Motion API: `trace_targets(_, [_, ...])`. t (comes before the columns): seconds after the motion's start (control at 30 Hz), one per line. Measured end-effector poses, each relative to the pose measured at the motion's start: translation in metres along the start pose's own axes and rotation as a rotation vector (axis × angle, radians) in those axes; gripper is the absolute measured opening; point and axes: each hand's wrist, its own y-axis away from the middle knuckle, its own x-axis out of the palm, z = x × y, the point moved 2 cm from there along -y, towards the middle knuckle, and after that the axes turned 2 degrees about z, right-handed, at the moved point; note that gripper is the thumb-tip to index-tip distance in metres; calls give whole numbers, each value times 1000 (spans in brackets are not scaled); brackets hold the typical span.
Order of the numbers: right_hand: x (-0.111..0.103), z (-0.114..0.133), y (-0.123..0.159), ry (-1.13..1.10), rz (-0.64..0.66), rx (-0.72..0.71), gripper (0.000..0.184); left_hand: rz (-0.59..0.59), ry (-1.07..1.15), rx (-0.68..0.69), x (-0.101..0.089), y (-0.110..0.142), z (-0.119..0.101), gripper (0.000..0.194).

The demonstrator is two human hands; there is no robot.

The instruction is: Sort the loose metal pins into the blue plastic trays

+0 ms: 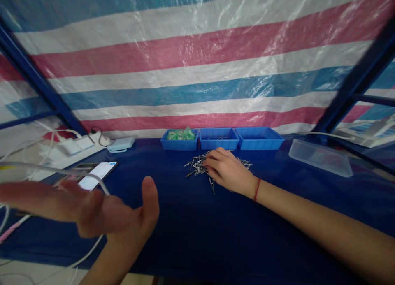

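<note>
My right hand point(225, 170) rests over a loose pile of thin silver metal rivets point(196, 163) on the blue tabletop. Its fingers are curled together at the pile, and the fingertips and whatever is between them are hidden. Several rivets poke out on both sides of the hand. To the left, my left hand point(108, 213) is raised close to the camera, slightly blurred. Its fingers stretch out to the left and the thumb points up, with nothing in it. Behind the left hand lies a phone point(100, 172) with a lit screen.
Three blue bins line the back: one with green plastic bags point(182, 135), a middle bin point(218, 145) with a few rivets, and a right bin point(261, 144). A clear plastic lid point(319, 157) lies at right. A power strip point(74, 147), white cables and a light-blue case point(121, 144) occupy the left.
</note>
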Motion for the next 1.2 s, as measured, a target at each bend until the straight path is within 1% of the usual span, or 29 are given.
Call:
trace_targets(0.03, [2,1,-6,38,25,4,20,-65,-26,77,-1,3,-5,76])
trace_targets(0.1, [7,2,-16,117,87,35,19,-180,-64,243,-2,5,-20,78])
trace_targets(0.13, [9,3,-21,147,116,56,19,-193,-74,396,-1,4,-28,75])
trace_targets(0.17, [10,4,-24,168,137,75,19,-109,-76,535,3,2,-36,66])
trace_targets(0.2, [11,5,-27,180,152,90,19,-21,-63,584,8,-3,-40,56])
trace_targets(0.27, [11,6,-31,187,163,114,19,198,-11,582,24,-15,-43,41])
trace_targets(0.3, [10,7,-33,186,163,125,19,287,31,561,33,-21,-42,35])
trace_targets(0.37, [10,8,-35,183,164,154,19,379,126,447,54,-34,-37,29])
trace_targets(0.43, [11,6,-38,172,162,184,20,417,248,300,77,-44,-32,27])
trace_targets(0.53, [18,0,-41,135,149,224,20,413,394,60,106,-53,-29,31])
trace_targets(0.57, [21,-2,-42,116,139,232,19,405,421,8,112,-54,-30,32])
trace_targets(0.6, [23,-4,-42,94,126,237,19,386,450,-16,117,-53,-31,31])
trace_targets(0.67, [26,-6,-41,43,84,243,19,332,498,-18,120,-51,-33,29])
trace_targets(0.73, [24,-5,-38,-2,27,252,19,267,530,13,116,-46,-33,26])
trace_targets(0.8, [19,0,-32,-84,-72,277,18,234,550,41,111,-42,-33,24])
trace_targets(0.87, [11,5,-23,-256,-200,306,15,276,567,66,106,-38,-34,23])
trace_targets(0.93, [7,9,-13,-494,-283,334,12,367,596,85,104,-34,-37,20])
trace_targets(0.97, [6,10,-8,-608,-295,348,11,410,619,88,104,-32,-39,19])
trace_targets(1.07, [6,13,4,-876,-259,405,11,499,702,61,105,-28,-43,17])
trace_targets(1.13, [6,14,10,-1044,-238,447,13,537,748,31,106,-26,-45,16])
trace_targets(1.2, [3,15,14,-1212,-226,512,16,543,783,0,104,-25,-47,16])
